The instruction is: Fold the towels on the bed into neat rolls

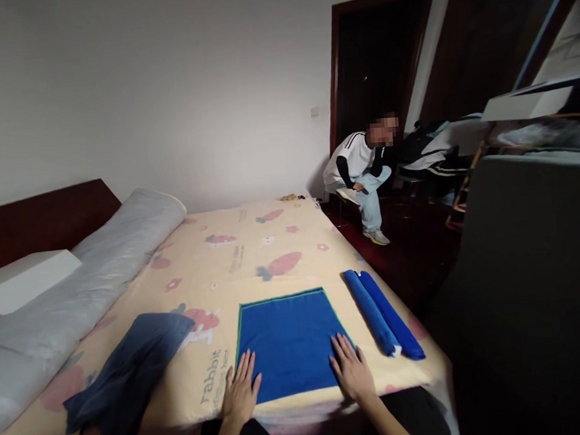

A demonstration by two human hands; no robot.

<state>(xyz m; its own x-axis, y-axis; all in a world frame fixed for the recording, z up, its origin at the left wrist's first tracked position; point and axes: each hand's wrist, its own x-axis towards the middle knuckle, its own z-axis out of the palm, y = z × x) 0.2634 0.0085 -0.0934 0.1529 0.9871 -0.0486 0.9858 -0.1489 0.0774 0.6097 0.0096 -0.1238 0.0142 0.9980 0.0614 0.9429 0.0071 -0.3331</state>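
A blue cloth with green-edged borders lies flat, folded into a rough square on the bed near its front edge. My left hand rests palm down at the cloth's lower left side, fingers stretched out. At the lower right side, my right hand lies flat with its fingers spread, touching the cloth. Two rolled blue cloths, a lighter roll and a darker roll, lie side by side to the right. On the left is a crumpled dark blue-grey cloth.
The bed has a cream sheet with printed strawberries. Along its left side lie a long grey roll of bedding and a white box. Another person sits beyond the far right corner. A dark grey panel stands at right.
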